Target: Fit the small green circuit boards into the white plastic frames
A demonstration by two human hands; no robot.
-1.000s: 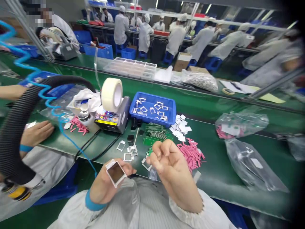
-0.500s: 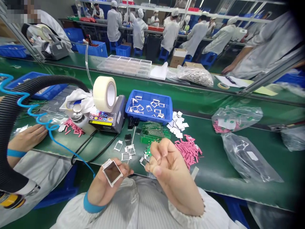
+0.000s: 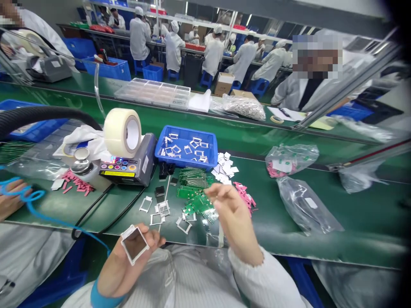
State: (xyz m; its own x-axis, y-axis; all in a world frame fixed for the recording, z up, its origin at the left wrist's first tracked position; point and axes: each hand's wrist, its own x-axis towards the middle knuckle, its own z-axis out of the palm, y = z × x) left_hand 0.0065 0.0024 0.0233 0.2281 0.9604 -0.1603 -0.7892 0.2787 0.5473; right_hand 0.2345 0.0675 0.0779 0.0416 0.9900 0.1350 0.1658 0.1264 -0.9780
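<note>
So the person at this bench (image 3: 353, 226) had a square metal frame (image 3: 134, 244) with a dark pane lying flat across their left hand (image 3: 123, 267), just off the bench's front edge. The left fingers (image 3: 150, 241) were curled up around one side of the frame, gripping it by the rim and leaving the pane uncovered, which looked like a sensible way to keep it steady. The right hand (image 3: 229, 214) hung in the air over the bench, with its fingers (image 3: 216, 192) drawn into a loose pinch. I couldn't tell if anything tiny was in that pinch.

Nearest that hand were green circuit boards (image 3: 195, 203) and pink strips (image 3: 244, 196), with loose metal frames (image 3: 157, 211) closer to the left hand. A blue tray (image 3: 186, 147) of more frames sat further back beside a tape dispenser (image 3: 128, 167). Everything seemed spread out by type, probably so each pile was within easy reach.

The right hand hid part of the boards, and the left palm hid the frame's underside. At the far left, a co-worker's hand (image 3: 11, 199) was partly cut off by the picture edge and crossed by a blue coiled hose (image 3: 21, 197).
</note>
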